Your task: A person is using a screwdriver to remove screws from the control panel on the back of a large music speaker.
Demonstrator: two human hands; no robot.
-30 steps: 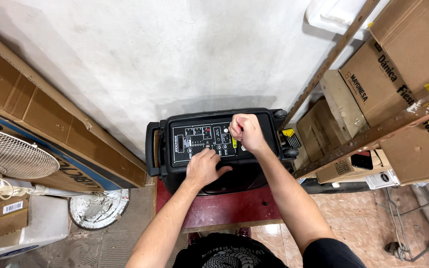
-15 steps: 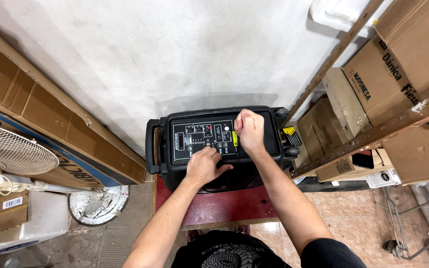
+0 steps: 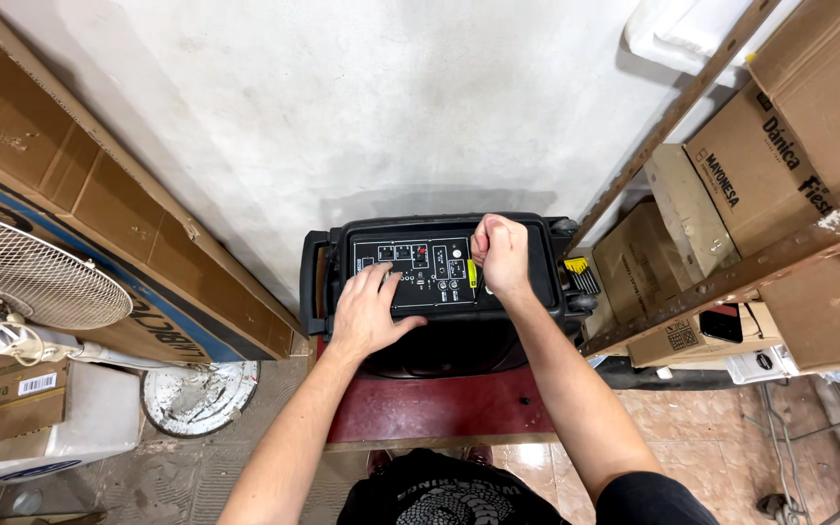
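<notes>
- A dark red surface (image 3: 439, 408) carries the black speaker box (image 3: 439, 292), which stands at its far edge against the wall.
- The tiled floor (image 3: 731, 418) carries a white round fan base (image 3: 196, 397) off the surface's left edge.
- Cardboard boxes (image 3: 673, 321) sit off its right edge.

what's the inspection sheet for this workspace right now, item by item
surface: dark red stand on a tiled floor, carrying the speaker.
job's things: black portable speaker with a top control panel; a yellow-handled tool under the right fist.
clutter: white paint-stained lid on the floor; set of hex keys beside the speaker.
grippers: left hand flat, fingers on the panel; right hand closed in a fist on the tool.
cables: white cord bundle at the fan base.
surroundings: white wall, white fan, flattened cardboard left, boxes on a shelf rack right.
</notes>
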